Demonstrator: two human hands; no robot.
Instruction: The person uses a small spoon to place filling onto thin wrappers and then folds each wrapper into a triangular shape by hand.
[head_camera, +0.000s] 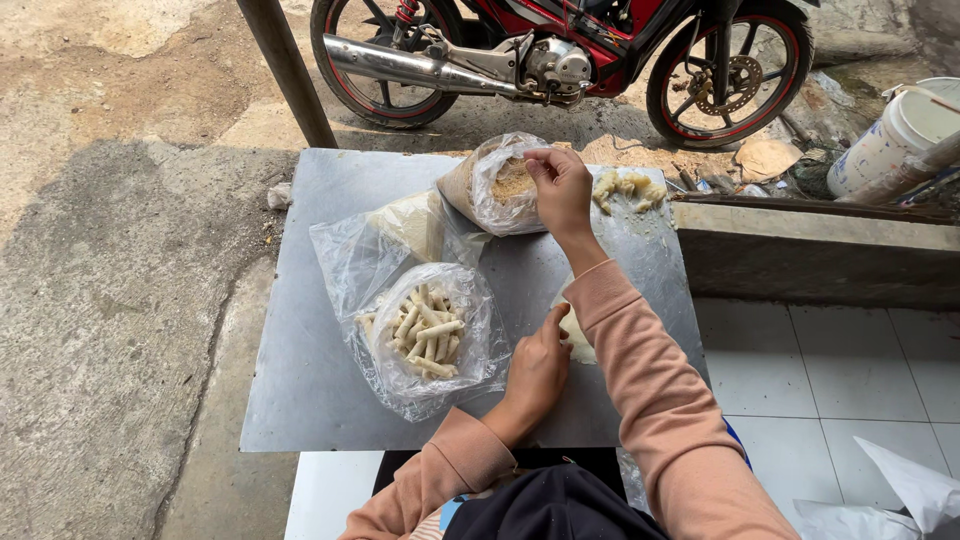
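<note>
My right hand (562, 190) reaches to the far side of a grey metal table (300, 380), fingers pinched at the mouth of a clear plastic bag of brownish crumbs (495, 185). Resting near the table's front, my left hand (538, 365) touches a pale lump of dough (577, 335) partly hidden by my right sleeve. Left of that hand lies an open clear bag of pale finger-shaped dough sticks (425, 335). Another clear bag with white powder (410, 225) lies behind it. Several pale dough pieces (628, 188) sit at the far right of the table.
A red motorbike (560, 50) is parked just beyond the table. A dark pole (288, 70) stands at the table's far left corner. A white bucket (890, 140) is at the right. White floor tiles (830, 370) and a low concrete ledge (815, 245) lie right.
</note>
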